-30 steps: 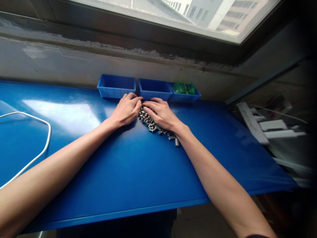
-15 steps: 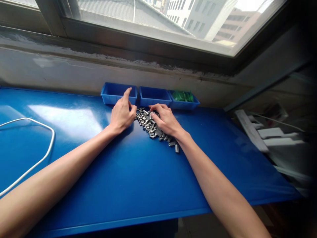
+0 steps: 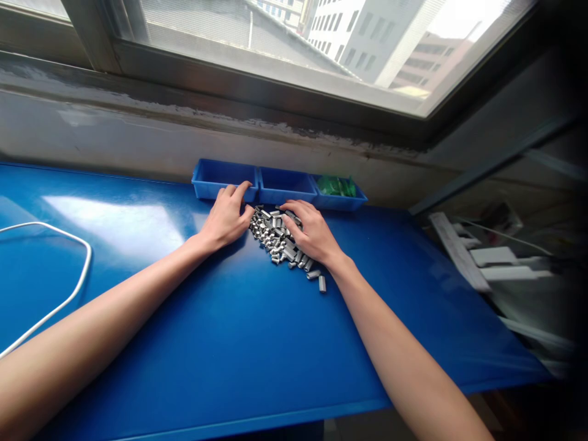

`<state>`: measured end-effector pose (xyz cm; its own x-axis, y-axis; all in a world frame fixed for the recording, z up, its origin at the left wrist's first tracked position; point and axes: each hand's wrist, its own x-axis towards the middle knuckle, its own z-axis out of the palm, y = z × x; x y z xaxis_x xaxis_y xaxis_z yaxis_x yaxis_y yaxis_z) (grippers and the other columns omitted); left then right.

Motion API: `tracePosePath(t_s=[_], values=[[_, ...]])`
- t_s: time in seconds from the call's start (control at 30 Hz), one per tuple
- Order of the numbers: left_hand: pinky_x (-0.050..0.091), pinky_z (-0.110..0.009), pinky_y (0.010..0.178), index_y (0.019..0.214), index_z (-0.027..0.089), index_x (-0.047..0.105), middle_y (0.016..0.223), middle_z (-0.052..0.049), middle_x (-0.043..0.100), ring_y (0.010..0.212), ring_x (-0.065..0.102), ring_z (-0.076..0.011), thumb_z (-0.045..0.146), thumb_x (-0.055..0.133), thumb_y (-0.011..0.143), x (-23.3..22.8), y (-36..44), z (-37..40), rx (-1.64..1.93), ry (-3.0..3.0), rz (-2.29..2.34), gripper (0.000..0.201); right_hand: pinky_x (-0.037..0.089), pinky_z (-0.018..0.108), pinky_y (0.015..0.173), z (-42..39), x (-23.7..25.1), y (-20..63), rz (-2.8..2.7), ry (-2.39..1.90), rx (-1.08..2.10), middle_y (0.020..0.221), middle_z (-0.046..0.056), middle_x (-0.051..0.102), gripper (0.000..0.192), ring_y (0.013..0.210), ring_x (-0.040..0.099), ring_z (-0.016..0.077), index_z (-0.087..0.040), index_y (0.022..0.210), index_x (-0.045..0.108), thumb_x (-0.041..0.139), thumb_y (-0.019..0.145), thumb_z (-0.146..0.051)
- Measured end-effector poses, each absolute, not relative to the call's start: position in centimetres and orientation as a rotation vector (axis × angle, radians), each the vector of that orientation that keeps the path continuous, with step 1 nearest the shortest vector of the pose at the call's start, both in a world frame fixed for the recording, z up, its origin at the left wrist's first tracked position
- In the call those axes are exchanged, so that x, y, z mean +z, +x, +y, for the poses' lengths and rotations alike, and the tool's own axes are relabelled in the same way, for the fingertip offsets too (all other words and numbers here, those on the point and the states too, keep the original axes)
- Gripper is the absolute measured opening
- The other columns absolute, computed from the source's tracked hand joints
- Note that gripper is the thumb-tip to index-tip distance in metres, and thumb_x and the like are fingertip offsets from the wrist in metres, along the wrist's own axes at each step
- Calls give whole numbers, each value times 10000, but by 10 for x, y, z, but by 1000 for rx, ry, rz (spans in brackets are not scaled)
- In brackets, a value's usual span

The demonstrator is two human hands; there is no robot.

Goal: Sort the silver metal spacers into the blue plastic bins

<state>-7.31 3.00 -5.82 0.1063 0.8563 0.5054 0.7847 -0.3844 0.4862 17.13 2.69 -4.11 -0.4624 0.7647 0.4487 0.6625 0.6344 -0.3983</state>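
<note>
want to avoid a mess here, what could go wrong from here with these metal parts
Small and larger pieces lie mixed in the pile of metal fasteners, so they could be confused. The loose hex standoff at the pile's near end might get knocked aside if the right hand pulls back toward the person. The left hand overlaps the left blue bin in view, so it might nudge it; contact is unclear.
</note>
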Motion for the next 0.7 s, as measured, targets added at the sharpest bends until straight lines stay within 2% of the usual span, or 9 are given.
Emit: tracePosePath(t_s=[0.27, 0.37, 0.43, 0.57, 0.7], values=[[524, -491, 1085, 1590, 91, 483, 1201, -158, 694, 1112, 628, -288, 169, 415, 966, -56, -76, 26, 1155, 2317, 1550, 633, 521, 484, 1112, 23, -43, 180, -2111, -1121, 280, 1270, 113, 776, 269, 1246, 688, 308, -225, 1208, 717, 557, 1043, -363], [521, -466, 1115, 1454, 125, 624, 1237, -129, 745, 1176, 652, -276, 184, 420, 973, -52, -77, 21, 1183, 2333, 1450, 525, 524, 483, 1110, 23, -45, 181, -2097, -1116, 294, 1258, 108, 783, 266, 1238, 692, 308, -230, 1189, 728, 560, 1041, -375], [493, -471, 1169, 1387, 130, 685, 1335, -120, 744, 1277, 630, -283, 212, 410, 994, -50, -77, 20, 1098, 2427, 1347, 486, 525, 485, 1111, 23, -45, 181, -2108, -1100, 295, 1257, 106, 784, 271, 1237, 691, 307, -232, 1194, 732, 563, 1043, -381], [418, -523, 1249, 1498, 84, 624, 1546, -138, 624, 1442, 540, -326, 271, 354, 1047, -48, -77, 18, 815, 2603, 1231, 557, 504, 502, 1150, 23, -45, 180, -2164, -1048, 280, 1301, 110, 771, 303, 1282, 671, 308, -231, 1240, 734, 567, 1045, -392], [463, -506, 1209, 1406, 133, 708, 1507, -119, 661, 1394, 605, -316, 331, 358, 1076, -43, -75, 14, 762, 2564, 1311, 520, 441, 542, 1233, 23, -45, 179, -2265, -1034, 359, 1461, 120, 698, 401, 1431, 586, 323, -232, 1343, 716, 548, 1056, -456]])
